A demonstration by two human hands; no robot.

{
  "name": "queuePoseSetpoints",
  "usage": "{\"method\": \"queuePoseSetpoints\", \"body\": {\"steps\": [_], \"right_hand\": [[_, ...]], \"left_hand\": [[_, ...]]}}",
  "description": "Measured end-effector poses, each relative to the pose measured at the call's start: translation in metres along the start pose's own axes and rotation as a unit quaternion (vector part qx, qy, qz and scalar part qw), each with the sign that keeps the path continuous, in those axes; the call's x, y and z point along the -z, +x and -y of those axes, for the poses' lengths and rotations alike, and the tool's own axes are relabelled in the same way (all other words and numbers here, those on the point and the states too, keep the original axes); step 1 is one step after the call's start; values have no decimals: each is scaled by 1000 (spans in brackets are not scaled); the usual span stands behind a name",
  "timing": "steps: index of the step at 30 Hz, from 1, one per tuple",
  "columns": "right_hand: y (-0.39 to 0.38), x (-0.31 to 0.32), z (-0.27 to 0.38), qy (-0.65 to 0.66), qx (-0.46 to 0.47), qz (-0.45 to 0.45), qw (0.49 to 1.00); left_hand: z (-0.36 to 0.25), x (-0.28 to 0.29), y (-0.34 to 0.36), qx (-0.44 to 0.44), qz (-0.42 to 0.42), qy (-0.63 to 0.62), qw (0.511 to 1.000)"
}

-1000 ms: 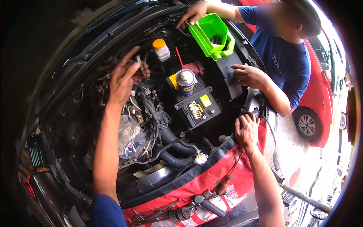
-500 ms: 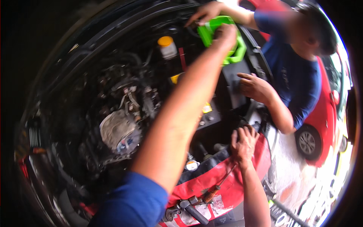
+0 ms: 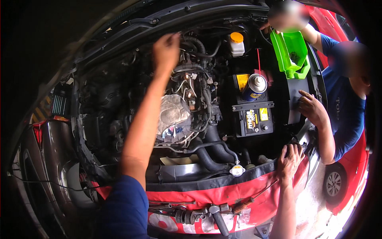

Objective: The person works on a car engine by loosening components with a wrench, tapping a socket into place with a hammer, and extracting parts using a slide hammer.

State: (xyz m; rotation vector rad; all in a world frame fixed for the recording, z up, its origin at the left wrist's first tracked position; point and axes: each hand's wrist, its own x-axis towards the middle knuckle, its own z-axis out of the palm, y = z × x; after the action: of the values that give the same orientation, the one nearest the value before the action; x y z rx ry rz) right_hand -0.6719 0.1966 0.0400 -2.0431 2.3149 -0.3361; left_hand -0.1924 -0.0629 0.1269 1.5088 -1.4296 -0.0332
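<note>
At the upper middle of the frame, the left hand (image 3: pixel 166 49) reaches deep into the dark open engine bay (image 3: pixel 119 103), its grip hidden, so I cannot tell its state. At the lower right, the right hand (image 3: pixel 289 160) rests released on the red padded fender cover (image 3: pixel 223 195), below the black rectangular car battery (image 3: pixel 254 117).

Green tray (image 3: pixel 292 51), red fender cover (image 3: pixel 223 191); yellow-capped reservoir (image 3: pixel 237 44), black battery (image 3: pixel 254 115)
</note>
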Motion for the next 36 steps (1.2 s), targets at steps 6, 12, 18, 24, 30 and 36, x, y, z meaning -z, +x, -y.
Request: {"method": "queuePoseSetpoints", "body": {"steps": [6, 12, 18, 24, 30, 36], "right_hand": [[0, -5, 1, -20, 19, -39, 999], [-1, -9, -6, -38, 15, -14, 999], [-1, -12, -8, -24, 22, -18, 999], [-1, -12, -8, -31, 26, -15, 999], [-1, -12, -8, -34, 24, -18, 999], [-1, -8, -5, -31, 19, -9, 999]], "left_hand": [[173, 68, -2, 176, 179, 357, 900], [219, 34, 13, 300, 208, 315, 876], [215, 37, 19, 285, 254, 272, 883], [194, 34, 6, 273, 195, 323, 885], [197, 31, 3, 241, 177, 352, 887], [193, 32, -1, 220, 137, 323, 910]]}}
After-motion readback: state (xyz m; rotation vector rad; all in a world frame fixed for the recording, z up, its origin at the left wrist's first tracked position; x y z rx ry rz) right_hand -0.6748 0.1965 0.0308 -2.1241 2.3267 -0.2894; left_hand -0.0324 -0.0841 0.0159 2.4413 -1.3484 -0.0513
